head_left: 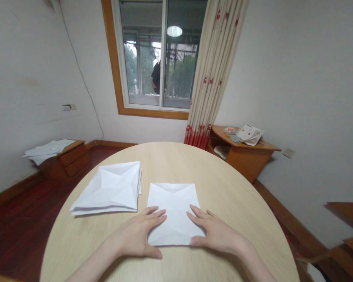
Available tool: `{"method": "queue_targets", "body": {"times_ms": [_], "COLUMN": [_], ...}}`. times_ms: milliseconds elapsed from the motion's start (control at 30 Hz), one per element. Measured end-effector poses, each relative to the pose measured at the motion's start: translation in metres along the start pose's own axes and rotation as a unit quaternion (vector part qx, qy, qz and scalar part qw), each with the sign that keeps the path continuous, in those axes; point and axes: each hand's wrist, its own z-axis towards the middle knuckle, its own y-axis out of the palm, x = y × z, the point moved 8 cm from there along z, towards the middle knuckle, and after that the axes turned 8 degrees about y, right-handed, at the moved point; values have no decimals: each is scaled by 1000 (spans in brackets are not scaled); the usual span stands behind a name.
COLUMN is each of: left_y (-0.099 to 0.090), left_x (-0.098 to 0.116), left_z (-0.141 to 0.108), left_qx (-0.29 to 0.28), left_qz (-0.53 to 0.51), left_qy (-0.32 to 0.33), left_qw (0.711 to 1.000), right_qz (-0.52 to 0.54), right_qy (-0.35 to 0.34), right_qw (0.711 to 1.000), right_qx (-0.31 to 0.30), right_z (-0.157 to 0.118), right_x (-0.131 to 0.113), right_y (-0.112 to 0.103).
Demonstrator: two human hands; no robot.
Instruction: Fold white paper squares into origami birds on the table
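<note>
A white sheet of folded paper (173, 213) with crease lines lies flat on the round wooden table (223, 176), right in front of me. My left hand (145, 229) rests along its left edge, fingers spread over the paper and thumb on the tabletop near the lower edge. On the opposite side, my right hand (210, 231) has its fingers apart, with fingertips on the right edge and thumb at the lower right corner. To the left sits a stack of creased white papers (114, 186), apart from both hands.
Beyond the table at left, a low wooden cabinet (76, 156) carries loose papers (50, 149). A wooden corner stand (244, 156) at right holds a cloth bag (250, 134) and a small container (230, 131). A curtain (214, 78) hangs beside the window (161, 55).
</note>
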Motion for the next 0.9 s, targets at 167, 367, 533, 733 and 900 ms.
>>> {"method": "queue_targets", "body": {"times_ms": [167,367,533,733,900], "left_y": [-6,-9,-22,-36,-38], "left_x": [3,1,6,8,0], "left_z": [0,-3,-6,-7,-9], "left_qx": [-17,6,54,105,145], "left_qz": [9,-8,-4,-10,-24], "left_qy": [-6,-13,-4,9,-7], "left_qw": [1000,1000,999,994,989], "right_qz": [-28,-7,13,94,131], "right_qy": [41,40,9,-34,-47], "right_qw": [994,998,1000,992,983], "right_qx": [-95,-57,-17,78,117], "right_z": [-10,-14,-16,-19,-20], "right_x": [-10,-11,-9,-7,-6], "right_y": [5,-3,-12,-31,-42]}}
